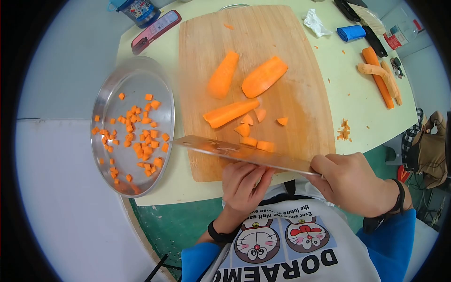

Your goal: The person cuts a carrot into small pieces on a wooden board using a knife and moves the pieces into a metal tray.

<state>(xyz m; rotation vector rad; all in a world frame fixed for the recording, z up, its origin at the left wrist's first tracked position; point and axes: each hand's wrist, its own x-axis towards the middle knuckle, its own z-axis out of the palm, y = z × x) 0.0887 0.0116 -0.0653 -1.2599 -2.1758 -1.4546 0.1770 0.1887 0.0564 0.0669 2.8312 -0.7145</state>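
My right hand [345,181] is closed around the handle of a broad kitchen knife [235,151], whose blade reaches left across the near part of the wooden cutting board [202,51]. Close behind the blade, my left hand [246,183] has its fingers curled on a carrot piece; only a sliver of orange shows, the rest hidden by blade and fingers. Past the blade lie small cut carrot pieces [265,146]. Farther up the board are a long carrot piece [230,113] and two thicker peeled ones, a left carrot piece [223,75] and a right carrot piece [264,77].
Left of the board stands an oval metal tray [96,141] with many carrot cubes. A phone [156,31] and a blue bottle [138,11] are behind it. At right lie whole carrots [378,77], a blue roll [351,33], a crumpled tissue [315,23] and peel scraps [344,130].
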